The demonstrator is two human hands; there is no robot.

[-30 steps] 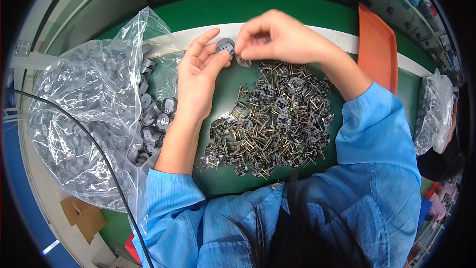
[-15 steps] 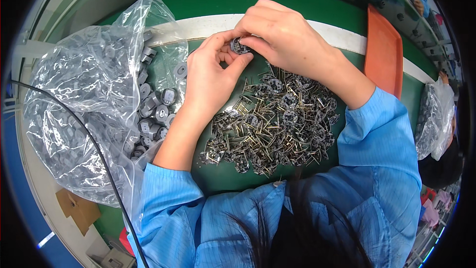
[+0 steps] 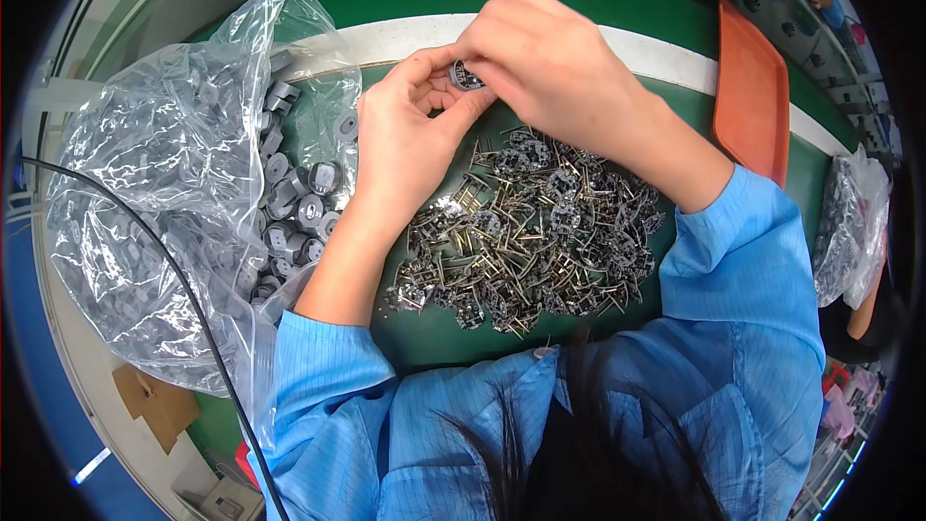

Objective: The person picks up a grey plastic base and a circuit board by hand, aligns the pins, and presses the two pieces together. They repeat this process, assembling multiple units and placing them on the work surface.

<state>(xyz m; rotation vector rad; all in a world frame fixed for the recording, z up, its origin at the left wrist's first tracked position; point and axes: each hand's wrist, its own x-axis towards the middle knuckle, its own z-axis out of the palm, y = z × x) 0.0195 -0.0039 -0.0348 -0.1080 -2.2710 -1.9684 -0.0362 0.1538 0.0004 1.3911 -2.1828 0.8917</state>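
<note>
Between my hands, over the far part of the green work surface, is a small round grey housing with a black circuit board (image 3: 465,75) showing in its open face. My left hand (image 3: 410,121) pinches the housing by its side. The right hand (image 3: 540,63) is closed over it, fingertips pressed at the board; those fingertips are partly hidden. Below my hands lies a heap of small round circuit boards with long metal pins (image 3: 540,241). Left of my left forearm, grey plastic housings (image 3: 311,210) spill from a large clear plastic bag (image 3: 159,222).
An orange tray (image 3: 752,96) stands at the right, by the white strip (image 3: 666,66) along the table's far side. Another clear bag (image 3: 849,232) is beyond it. A black cable (image 3: 159,246) crosses the left bag. A brown cardboard piece (image 3: 154,405) sits at lower left.
Both hands have shifted slightly away from me with the housing. My right hand has turned further over it, covering more of the board.
</note>
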